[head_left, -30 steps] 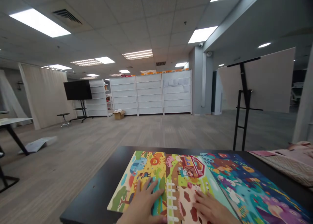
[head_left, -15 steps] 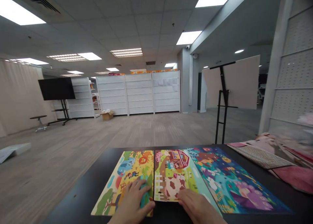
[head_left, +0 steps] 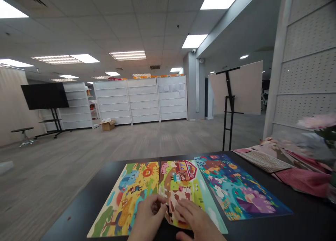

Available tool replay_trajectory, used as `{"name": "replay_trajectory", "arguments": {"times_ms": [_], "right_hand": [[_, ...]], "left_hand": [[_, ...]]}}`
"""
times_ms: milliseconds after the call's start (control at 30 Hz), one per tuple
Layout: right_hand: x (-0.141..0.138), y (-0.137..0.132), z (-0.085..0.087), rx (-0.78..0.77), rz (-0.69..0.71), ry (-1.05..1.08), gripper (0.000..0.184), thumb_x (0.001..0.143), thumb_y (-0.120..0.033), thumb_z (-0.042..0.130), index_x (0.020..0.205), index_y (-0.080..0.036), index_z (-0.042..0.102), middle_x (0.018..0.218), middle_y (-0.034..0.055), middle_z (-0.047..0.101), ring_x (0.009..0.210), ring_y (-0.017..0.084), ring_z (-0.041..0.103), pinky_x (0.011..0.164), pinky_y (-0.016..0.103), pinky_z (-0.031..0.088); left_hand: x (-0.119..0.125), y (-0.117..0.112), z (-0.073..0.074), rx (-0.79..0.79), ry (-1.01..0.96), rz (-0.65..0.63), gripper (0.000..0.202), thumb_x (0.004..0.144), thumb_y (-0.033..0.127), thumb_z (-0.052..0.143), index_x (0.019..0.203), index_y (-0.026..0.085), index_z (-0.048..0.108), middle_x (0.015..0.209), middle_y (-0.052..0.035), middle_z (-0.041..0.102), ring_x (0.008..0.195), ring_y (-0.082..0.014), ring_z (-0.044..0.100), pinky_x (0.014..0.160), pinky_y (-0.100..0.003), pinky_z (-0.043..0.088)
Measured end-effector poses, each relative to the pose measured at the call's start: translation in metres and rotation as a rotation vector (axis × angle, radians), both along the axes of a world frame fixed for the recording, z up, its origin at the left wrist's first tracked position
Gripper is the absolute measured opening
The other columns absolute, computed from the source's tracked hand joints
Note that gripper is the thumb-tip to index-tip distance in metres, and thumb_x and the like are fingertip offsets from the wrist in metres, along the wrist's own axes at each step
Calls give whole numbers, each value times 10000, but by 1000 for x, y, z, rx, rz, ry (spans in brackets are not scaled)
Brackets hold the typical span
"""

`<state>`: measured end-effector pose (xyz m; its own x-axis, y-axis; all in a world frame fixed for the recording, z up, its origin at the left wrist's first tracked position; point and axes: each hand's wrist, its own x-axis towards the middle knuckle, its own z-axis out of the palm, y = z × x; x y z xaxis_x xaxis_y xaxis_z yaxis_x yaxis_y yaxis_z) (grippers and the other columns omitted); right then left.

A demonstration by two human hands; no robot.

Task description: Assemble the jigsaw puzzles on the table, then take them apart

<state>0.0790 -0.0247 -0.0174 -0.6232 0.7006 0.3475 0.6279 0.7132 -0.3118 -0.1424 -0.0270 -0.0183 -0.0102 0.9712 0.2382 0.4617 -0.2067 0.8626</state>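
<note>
Your left hand [head_left: 147, 221] is at the left side of the farm board [head_left: 178, 178], the middle one of three picture boards. Its fingers [head_left: 157, 207] curl in on that edge and seem to pinch it. Your right hand [head_left: 190, 218] lies on the same board, near the cow spots, with its fingers [head_left: 182, 209] spread out, not closed.

The near end of the farm board looks bent up a bit, but your hands hide part of it. I cannot tell how far it is off the surface [head_left: 301, 220]. The lion board [head_left: 123, 199] lies just left of it, and the peacock board [head_left: 236, 188] lies just right. Both look flat. A pink cloth [head_left: 301, 179] lies off to the right.

The step in hand looks like lifting the farm board by its near end. That calls for a firm hold on both sides, so the board does not bend more.
</note>
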Motion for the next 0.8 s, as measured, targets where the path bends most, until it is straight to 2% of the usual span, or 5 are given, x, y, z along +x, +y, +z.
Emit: {"name": "replay_trajectory", "arguments": {"times_ms": [100, 300, 533, 667, 800], "right_hand": [[-14, 3, -5, -87, -86, -54, 769, 792, -247, 704, 1515, -174, 452, 1550, 138, 473, 1403, 351, 474, 1159, 486, 410], [-57, 1, -7, -151, -160, 21, 750, 891, -286, 565, 1585, -163, 308, 1560, 133, 462, 1373, 322, 512, 1134, 474, 438], [-89, 4, 1, -239, 18, -81, 694, 920, -588, 573, 1534, -306, 417, 1629, 112, 308, 1507, 403, 248, 1193, 626, 256], [-60, 12, 6, -159, -49, -60, 720, 944, -490, 572, 1581, -309, 287, 1658, 91, 207, 1520, 384, 208, 1202, 586, 279], [7, 24, 1, -69, -322, -73, 646, 912, -632, 562, 1481, -335, 489, 1607, 97, 378, 1491, 426, 274, 1168, 662, 298]], "left_hand": [[-5, -1, 5, 24, 3, 30, 189, 749, 355, 560, 804, 195, 644, 683, 3, 614, 614, -178, 598, 571, -240, 400], [-50, 6, 21, 44, 53, 114, 183, 783, 396, 484, 793, 226, 553, 686, 14, 619, 617, -206, 641, 551, -251, 435], [-98, 13, 5, 69, 369, 252, 254, 750, 340, 525, 923, 207, 654, 721, -16, 638, 744, -267, 657, 712, -346, 488], [-104, 10, -2, 104, 520, 306, 378, 787, 298, 557, 1114, 174, 702, 1153, -145, 652, 1097, -356, 607, 978, -484, 432], [-77, -5, 2, 146, 577, 171, 335, 882, 320, 570, 1183, 235, 692, 1302, -111, 617, 1254, -316, 538, 1082, -440, 401]]}}
